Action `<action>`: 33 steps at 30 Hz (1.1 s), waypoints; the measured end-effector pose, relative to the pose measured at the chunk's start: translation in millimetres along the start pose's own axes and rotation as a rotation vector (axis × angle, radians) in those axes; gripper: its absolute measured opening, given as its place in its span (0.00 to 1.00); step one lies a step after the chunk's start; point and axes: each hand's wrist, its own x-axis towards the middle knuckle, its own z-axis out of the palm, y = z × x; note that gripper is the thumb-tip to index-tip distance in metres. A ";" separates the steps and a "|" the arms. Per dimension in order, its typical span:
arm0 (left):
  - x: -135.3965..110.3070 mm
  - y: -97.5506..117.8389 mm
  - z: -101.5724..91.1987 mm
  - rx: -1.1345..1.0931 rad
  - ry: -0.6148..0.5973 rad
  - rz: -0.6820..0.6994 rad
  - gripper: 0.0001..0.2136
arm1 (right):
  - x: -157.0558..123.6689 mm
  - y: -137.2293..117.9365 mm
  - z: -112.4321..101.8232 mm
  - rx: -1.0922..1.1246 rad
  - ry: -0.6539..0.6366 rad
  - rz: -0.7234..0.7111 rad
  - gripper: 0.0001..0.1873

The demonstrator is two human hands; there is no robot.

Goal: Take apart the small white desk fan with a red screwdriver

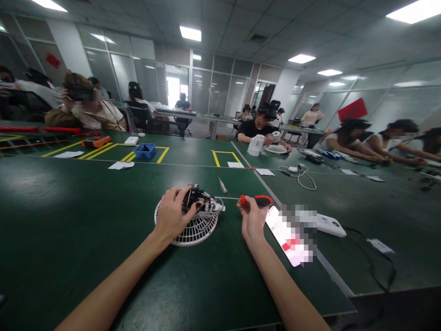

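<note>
A white round fan grille (193, 235) lies on the green table, with a black motor assembly (195, 196) and loose pale wires on top of it. My left hand (173, 212) is closed around the motor's left side, thumb toward me and fingers over the top. My right hand (253, 218) grips a screwdriver (263, 201) by its red and black handle. The screwdriver's shaft points left and reaches the motor's right side; its tip is too small to make out. Just beyond the shaft lies a small clear-handled screwdriver (222, 185).
A lit phone (280, 234) lies right of my right hand, near a white device (330, 224) with a dark strap. Farther back are a blue bin (144, 151), an orange-black meter (95, 141) and a coiled cable (305, 177). Across the table a person (258, 128) handles white fan parts.
</note>
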 end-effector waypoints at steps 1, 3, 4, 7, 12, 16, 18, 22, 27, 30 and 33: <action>-0.5 0.6 0.2 -0.018 0.003 -0.011 0.21 | -0.5 0.7 -0.1 -0.001 -0.004 0.000 0.30; -1.2 1.7 1.0 -0.056 -0.001 -0.032 0.22 | -1.9 2.1 0.1 0.000 -0.017 0.004 0.30; -1.4 2.1 1.4 -0.075 -0.007 -0.044 0.23 | -2.8 2.8 0.4 -0.001 -0.024 0.007 0.30; -1.4 2.4 1.9 -0.126 -0.028 -0.075 0.25 | -5.0 3.9 1.4 -0.010 -0.043 0.018 0.31; 0.3 1.3 -1.2 -0.173 -0.038 -0.110 0.26 | -6.1 4.8 0.8 -0.038 -0.049 0.049 0.34; 2.1 1.6 -6.8 -0.154 -0.057 -0.134 0.26 | -7.7 8.5 -0.3 -0.115 -0.083 0.048 0.30; 3.0 2.4 -9.4 -0.143 -0.067 -0.144 0.26 | -9.3 10.5 0.0 -0.146 -0.101 0.047 0.27; 3.8 4.3 -11.7 -0.136 -0.072 -0.161 0.27 | -11.2 12.2 0.3 -0.100 -0.093 0.074 0.26; 1.3 5.4 -9.8 -0.126 -0.037 -0.160 0.24 | -9.3 9.2 -3.3 0.039 -0.097 0.092 0.18; -0.2 5.5 -8.8 -0.117 -0.014 -0.149 0.23 | -9.4 8.3 -3.8 0.030 -0.110 0.093 0.17; -0.8 5.4 -8.1 -0.106 -0.012 -0.153 0.24 | -11.0 9.6 -2.2 -0.036 -0.078 0.094 0.21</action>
